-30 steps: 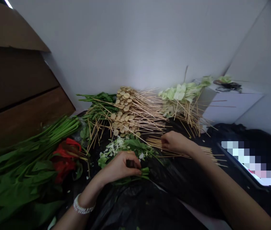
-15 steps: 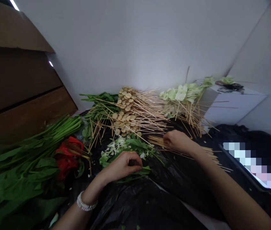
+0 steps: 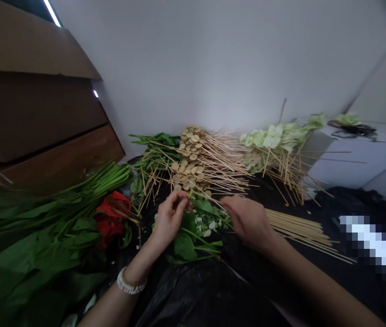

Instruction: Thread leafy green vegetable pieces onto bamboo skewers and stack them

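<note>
My left hand (image 3: 169,219), with a white beaded bracelet on its wrist, is closed in a pinch on a small green vegetable stem (image 3: 191,194). My right hand (image 3: 249,219) grips a thin wooden skewer (image 3: 211,198), whose far end points left to the stem; whether it pierces the stem I cannot make out. Below the hands lie loose green leaves with stems (image 3: 184,245) and white chopped bits (image 3: 207,225) on black plastic sheeting (image 3: 193,295). Beside my right forearm rests a bundle of bare skewers (image 3: 298,225).
Behind the hands are skewered round slices (image 3: 191,170), skewered greens (image 3: 158,152) and skewered pale cabbage leaves (image 3: 274,136). Large leafy greens (image 3: 42,231) and a red bag (image 3: 111,215) lie left. A cardboard box (image 3: 36,113) and a white wall (image 3: 213,63) stand behind; a pixelated screen (image 3: 377,247) is right.
My right hand has come from the skewer bundle towards the middle with one skewer. My left hand has risen from the loose greens with a stem. The view has shifted slightly.
</note>
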The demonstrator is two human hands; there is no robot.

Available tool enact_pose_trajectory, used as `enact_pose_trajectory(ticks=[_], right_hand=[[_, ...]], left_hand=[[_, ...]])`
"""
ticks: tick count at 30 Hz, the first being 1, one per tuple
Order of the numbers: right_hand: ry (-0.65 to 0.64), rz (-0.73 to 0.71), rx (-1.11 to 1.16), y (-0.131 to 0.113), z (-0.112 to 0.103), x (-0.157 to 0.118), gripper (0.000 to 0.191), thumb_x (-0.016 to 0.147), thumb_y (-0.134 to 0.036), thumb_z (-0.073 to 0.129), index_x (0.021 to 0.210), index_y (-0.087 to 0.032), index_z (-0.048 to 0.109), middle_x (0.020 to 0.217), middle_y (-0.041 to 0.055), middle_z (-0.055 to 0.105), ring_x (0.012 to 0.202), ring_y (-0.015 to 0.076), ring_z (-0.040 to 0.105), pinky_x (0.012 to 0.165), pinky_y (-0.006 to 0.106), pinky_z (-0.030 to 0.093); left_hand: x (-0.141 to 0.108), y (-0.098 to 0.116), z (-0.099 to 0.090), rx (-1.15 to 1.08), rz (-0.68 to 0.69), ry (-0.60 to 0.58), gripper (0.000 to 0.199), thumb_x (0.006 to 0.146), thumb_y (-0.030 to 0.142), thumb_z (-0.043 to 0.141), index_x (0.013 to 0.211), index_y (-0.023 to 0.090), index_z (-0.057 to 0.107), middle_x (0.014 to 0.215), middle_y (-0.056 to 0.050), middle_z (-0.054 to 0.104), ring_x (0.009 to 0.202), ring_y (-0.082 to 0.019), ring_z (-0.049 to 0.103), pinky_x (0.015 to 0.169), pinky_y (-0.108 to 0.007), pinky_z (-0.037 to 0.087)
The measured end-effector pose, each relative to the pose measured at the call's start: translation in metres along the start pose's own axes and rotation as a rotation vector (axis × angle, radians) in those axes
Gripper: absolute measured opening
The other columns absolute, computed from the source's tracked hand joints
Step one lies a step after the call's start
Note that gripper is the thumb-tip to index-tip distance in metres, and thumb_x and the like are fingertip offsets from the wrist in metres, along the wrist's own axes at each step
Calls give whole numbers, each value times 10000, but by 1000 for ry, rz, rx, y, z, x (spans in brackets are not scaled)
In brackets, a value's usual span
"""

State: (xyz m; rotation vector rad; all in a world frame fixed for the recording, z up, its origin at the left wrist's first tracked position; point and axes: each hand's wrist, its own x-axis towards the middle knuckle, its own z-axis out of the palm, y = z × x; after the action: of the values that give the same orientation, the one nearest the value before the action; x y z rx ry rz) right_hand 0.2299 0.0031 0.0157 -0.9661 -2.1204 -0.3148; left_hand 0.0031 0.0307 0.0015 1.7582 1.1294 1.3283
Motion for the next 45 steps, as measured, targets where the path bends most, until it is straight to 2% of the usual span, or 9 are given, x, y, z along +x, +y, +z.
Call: enact_pose_trajectory(ticks=[7,9,13,19,26,34,39,42,45], right_hand=[[48,-213,-180,-3,25,-16,263,915,-110,436,1095,-170,617,716,35,640,602,140,524,553,283,365],[37,-195,-196,-4,27,-16,255,908,-107,452,1082,-166,629,686,27,626,601,143,526,546,284,369],[63,-155,-177,-7,27,-16,286,896,-105,501,1160,-135,605,696,28,635,621,149,557,550,290,386],[-4,-220,-247,-9,30,-18,304,929,-192,517,1217,-113,572,675,17,602,614,144,552,529,301,343],[-139,-124,-331,-5,30,-13,121,940,-194,495,961,-174,613,707,9,583,623,144,505,528,306,290],[-4,199,-330,27,-2,3,249,998,-234,380,895,-177,599,751,36,627,685,128,541,615,263,316],[40,316,-312,35,-12,7,305,1013,-256,334,900,-174,605,836,60,676,744,131,583,661,239,347],[39,232,-301,29,-7,4,286,1009,-247,347,927,-175,612,813,51,678,718,128,582,653,240,347],[24,96,-276,21,1,-1,269,999,-222,369,922,-172,621,753,41,664,676,129,565,635,251,343]], left_hand=[[8,14,-16,-135,256,615,108,943,314,483,984,219,456,794,18,617,664,-108,606,668,-235,487],[9,12,-20,-146,177,516,132,926,330,511,983,214,484,757,27,618,549,-86,549,548,-199,441],[6,5,-12,-105,-61,50,180,854,346,601,912,176,611,685,10,634,497,-90,504,496,-205,408],[-7,2,13,86,1,-262,129,831,299,634,852,185,693,732,-16,664,685,-151,597,643,-242,452],[0,-2,10,85,-17,-219,205,753,309,694,895,193,602,731,2,637,661,-154,604,625,-241,467],[9,-18,-3,493,30,-256,233,751,417,651,896,234,651,757,4,709,667,-200,658,620,-252,465],[15,-30,-14,465,-11,38,421,657,232,673,1076,258,638,868,-17,726,767,-247,674,669,-301,507],[16,-25,-18,229,4,220,484,688,152,617,1159,262,602,1038,-32,703,940,-230,651,810,-332,512],[14,-13,-18,-82,-56,309,456,745,251,654,1194,227,579,1045,-60,683,831,-174,647,691,-261,524]])
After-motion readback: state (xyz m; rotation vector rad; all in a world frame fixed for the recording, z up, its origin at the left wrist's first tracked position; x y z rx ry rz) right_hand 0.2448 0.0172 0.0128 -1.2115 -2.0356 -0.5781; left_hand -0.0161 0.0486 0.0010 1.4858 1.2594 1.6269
